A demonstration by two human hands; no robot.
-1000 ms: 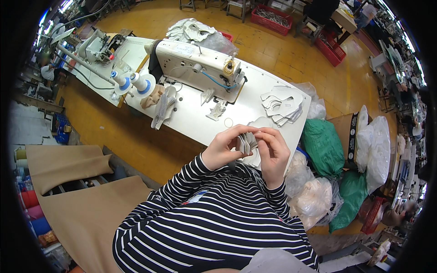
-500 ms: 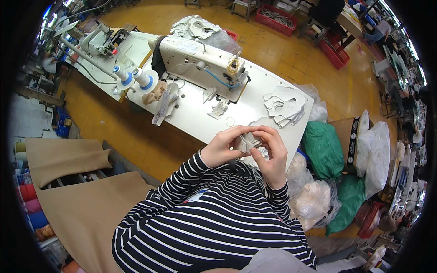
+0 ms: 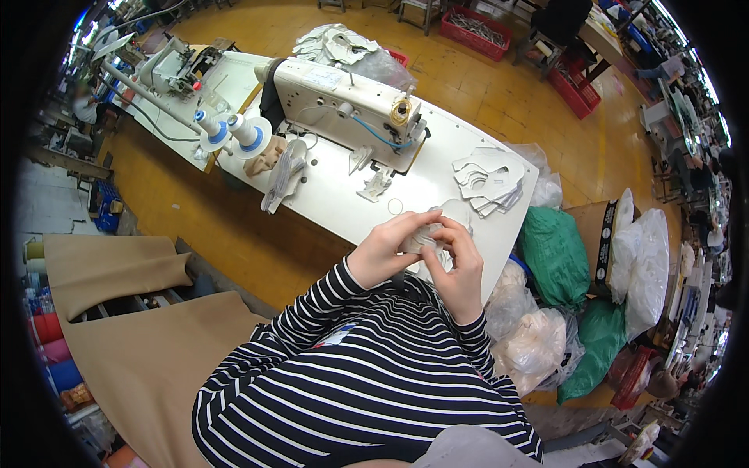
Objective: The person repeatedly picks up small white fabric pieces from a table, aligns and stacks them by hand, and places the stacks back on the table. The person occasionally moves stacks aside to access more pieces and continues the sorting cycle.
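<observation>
Over the table's front edge, my left hand [image 3: 381,249] and my right hand [image 3: 460,274] are closed around a small bundle of white cut pieces [image 3: 421,239], fingertips meeting above it. Fingers cover much of the bundle. More white pieces lie partly hidden beneath and behind my hands. Just beyond them a thin ring [image 3: 395,206], like a rubber band, rests on the white tabletop [image 3: 335,204]. Loose white pieces [image 3: 376,185] lie near the needle end of the sewing machine [image 3: 335,93]. To the right sits a fanned stack of white pieces [image 3: 490,179].
Thread cones [image 3: 248,136] stand at the table's left, beside a grey-white bundle [image 3: 285,176]. Green sacks [image 3: 554,253] and clear plastic bags [image 3: 534,343] crowd the right side. Brown sheet material [image 3: 156,343] lies at left. Red crates [image 3: 474,35] sit on the floor beyond.
My right hand has shifted slightly left, its fingers drawing closer to the left hand's. The bundle is now more covered by the fingers.
</observation>
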